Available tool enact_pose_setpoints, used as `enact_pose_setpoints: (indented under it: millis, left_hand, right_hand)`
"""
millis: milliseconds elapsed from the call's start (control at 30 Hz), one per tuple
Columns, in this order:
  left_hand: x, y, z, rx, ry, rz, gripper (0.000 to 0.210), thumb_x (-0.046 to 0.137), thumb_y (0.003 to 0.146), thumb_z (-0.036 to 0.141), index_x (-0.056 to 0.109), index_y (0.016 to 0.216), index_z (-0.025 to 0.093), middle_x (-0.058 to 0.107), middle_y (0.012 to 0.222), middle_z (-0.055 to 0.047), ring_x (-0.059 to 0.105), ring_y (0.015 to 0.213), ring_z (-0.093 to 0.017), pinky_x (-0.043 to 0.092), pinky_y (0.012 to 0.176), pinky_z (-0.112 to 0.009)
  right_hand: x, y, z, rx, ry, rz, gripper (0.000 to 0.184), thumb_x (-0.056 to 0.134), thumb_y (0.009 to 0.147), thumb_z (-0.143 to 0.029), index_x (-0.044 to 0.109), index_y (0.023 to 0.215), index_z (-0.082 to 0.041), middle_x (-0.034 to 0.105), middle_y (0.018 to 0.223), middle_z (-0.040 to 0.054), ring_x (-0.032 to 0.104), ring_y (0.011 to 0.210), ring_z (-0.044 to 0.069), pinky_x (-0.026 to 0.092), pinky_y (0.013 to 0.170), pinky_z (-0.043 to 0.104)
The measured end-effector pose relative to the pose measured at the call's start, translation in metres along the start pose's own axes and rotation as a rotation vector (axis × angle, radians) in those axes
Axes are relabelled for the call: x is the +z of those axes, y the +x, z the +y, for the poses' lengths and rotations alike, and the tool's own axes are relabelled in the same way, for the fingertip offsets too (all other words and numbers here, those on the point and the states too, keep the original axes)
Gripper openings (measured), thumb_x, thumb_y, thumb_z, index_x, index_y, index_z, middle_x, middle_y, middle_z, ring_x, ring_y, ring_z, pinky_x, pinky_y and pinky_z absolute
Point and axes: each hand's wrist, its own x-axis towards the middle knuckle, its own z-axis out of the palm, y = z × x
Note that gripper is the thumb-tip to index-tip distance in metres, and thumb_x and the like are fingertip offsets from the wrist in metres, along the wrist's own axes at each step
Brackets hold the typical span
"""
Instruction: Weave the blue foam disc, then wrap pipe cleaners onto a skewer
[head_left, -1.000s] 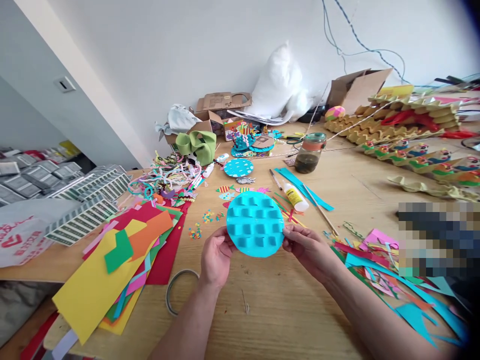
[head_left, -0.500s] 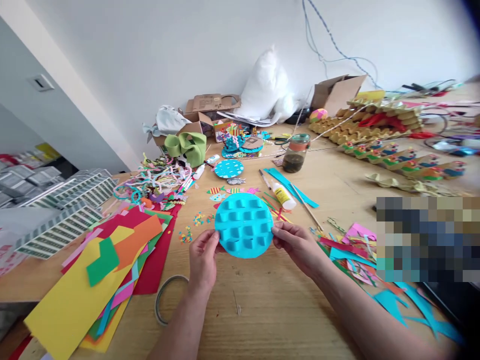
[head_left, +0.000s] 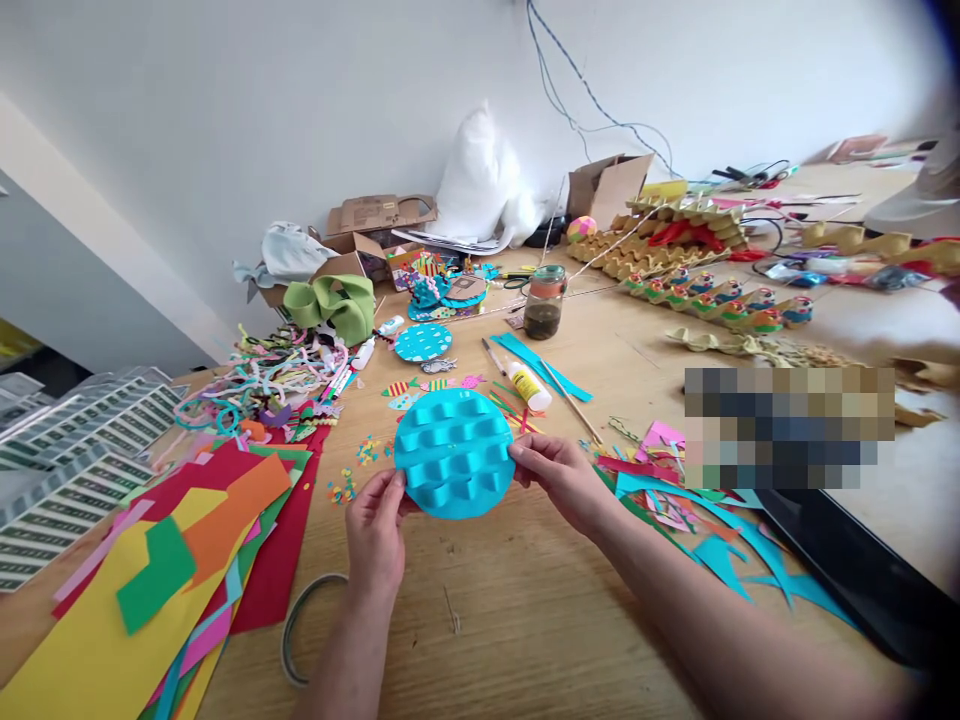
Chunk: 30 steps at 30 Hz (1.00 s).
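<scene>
A round blue paper disc (head_left: 454,450) with rows of raised paper loops is held up over the table, its looped face toward me. My left hand (head_left: 377,520) pinches its lower left edge between thumb and fingers. On the opposite edge, my right hand (head_left: 551,475) grips the disc the same way. Just beyond it lie small striped paper fish (head_left: 401,388), a glue bottle (head_left: 529,385) and thin coloured paper strips. Farther back rests a blue disc with white spots (head_left: 424,342). Small paper dots (head_left: 343,487) are scattered left of the disc.
Stacked coloured paper sheets (head_left: 112,640) and a tape roll (head_left: 289,640) lie at left. Behind stand a glass jar (head_left: 544,305) and tangled pipe cleaners (head_left: 262,365). Paper scraps (head_left: 724,565), egg cartons (head_left: 622,240) and a black tray-like object (head_left: 847,570) are at right.
The view has swung to the right, so the surroundings sit farther left in the picture. Both hands keep hold of the blue disc, which has tilted slightly.
</scene>
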Motion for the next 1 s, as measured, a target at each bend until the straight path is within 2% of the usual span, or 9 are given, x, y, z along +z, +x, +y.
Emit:
enact_pose_setpoints:
  millis: [467, 633, 1000]
  left_hand:
    - [-0.0011, 0.0006, -0.0018, 0.031, 0.037, 0.005, 0.021, 0.073, 0.059, 0.033, 0.068, 0.068, 0.015, 0.066, 0.063, -0.001, 0.058, 0.053, -0.012, 0.047, 0.050, -0.022]
    - [-0.0014, 0.0011, -0.0035, 0.029, 0.041, -0.016, 0.020, 0.072, 0.063, 0.033, 0.067, 0.067, 0.014, 0.063, 0.060, 0.000, 0.057, 0.053, -0.012, 0.046, 0.050, -0.021]
    - [-0.0015, -0.0010, -0.0048, 0.037, 0.075, -0.059, 0.022, 0.069, 0.068, 0.035, 0.064, 0.067, 0.013, 0.061, 0.058, 0.000, 0.055, 0.051, -0.012, 0.045, 0.049, -0.021]
  right_hand:
    - [0.0019, -0.0013, -0.0044, 0.009, -0.067, -0.017, 0.032, 0.069, 0.070, -0.046, 0.060, 0.063, -0.016, 0.055, 0.056, -0.0007, 0.046, 0.055, 0.011, 0.034, 0.054, 0.025]
    - [-0.0024, 0.0001, 0.0015, 0.018, -0.058, -0.029, 0.032, 0.066, 0.074, -0.047, 0.061, 0.066, -0.016, 0.057, 0.058, 0.0003, 0.047, 0.055, 0.011, 0.035, 0.054, 0.025]
    - [-0.0015, -0.0002, -0.0012, -0.005, -0.164, -0.023, 0.038, 0.065, 0.071, -0.054, 0.061, 0.066, -0.017, 0.053, 0.058, 0.0003, 0.045, 0.056, 0.012, 0.034, 0.053, 0.026]
